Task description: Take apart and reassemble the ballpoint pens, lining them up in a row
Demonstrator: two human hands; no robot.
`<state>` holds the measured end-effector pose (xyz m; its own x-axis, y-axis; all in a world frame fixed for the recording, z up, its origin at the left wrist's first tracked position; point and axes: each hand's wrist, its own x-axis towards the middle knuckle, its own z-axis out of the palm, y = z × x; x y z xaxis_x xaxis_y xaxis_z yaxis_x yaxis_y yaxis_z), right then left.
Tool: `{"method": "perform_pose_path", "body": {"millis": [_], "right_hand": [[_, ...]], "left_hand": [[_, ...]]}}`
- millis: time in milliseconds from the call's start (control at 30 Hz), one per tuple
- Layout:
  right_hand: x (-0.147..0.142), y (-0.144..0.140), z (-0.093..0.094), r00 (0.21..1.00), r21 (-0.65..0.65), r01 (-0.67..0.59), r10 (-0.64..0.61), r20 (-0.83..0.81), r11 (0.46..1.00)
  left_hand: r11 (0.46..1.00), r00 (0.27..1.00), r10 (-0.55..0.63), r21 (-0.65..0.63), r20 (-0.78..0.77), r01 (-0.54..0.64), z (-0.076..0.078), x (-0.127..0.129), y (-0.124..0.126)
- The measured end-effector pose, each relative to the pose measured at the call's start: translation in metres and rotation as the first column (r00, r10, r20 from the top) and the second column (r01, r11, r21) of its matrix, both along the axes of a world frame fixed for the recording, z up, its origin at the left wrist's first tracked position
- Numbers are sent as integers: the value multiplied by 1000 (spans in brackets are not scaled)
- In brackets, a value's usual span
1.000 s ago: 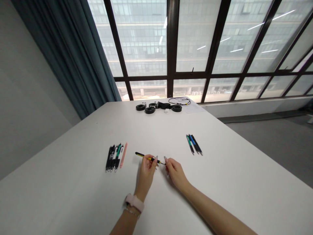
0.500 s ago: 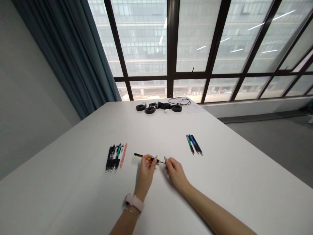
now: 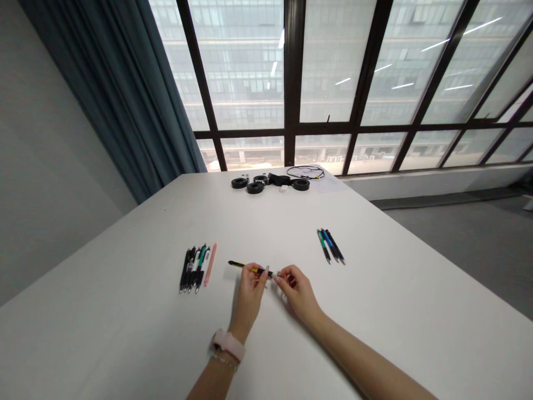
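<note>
Here: both hands pinch one yellow-black pen [image 3: 250, 269] — left hand [image 3: 249, 289] barrel, right hand [image 3: 297, 289] tip; three pens [image 3: 330, 245] right.

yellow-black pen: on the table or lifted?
Lifted. The slim yellow-and-black pen is pinched level between left hand and right hand, above its shadow.

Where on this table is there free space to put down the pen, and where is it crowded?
Bare table lies between the row of pens and the three pens, beyond the yellow-black pen in the left hand and right hand. The near corners are bare too. The far edge is crowded with black rings and a cable.
</note>
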<state>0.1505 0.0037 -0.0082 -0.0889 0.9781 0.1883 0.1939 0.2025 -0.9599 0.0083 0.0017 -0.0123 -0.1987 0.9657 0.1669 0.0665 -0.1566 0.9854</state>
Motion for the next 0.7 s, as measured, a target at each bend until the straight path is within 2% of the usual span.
{"method": "perform_pose_path", "body": {"millis": [133, 433, 700], "right_hand": [[0, -1, 0, 999, 16, 0, 0, -38, 1000], [1, 0, -3, 997, 137, -8, 18, -74, 991], [1, 1, -3, 989, 89, -17, 30, -143, 996]], "left_hand": [[1000, 1000, 9, -13, 2, -8, 0, 0, 0], [1000, 1000, 5, 9, -18, -4, -2, 0, 1], [1000, 1000, 17, 4, 8, -17, 2, 1, 0]]}}
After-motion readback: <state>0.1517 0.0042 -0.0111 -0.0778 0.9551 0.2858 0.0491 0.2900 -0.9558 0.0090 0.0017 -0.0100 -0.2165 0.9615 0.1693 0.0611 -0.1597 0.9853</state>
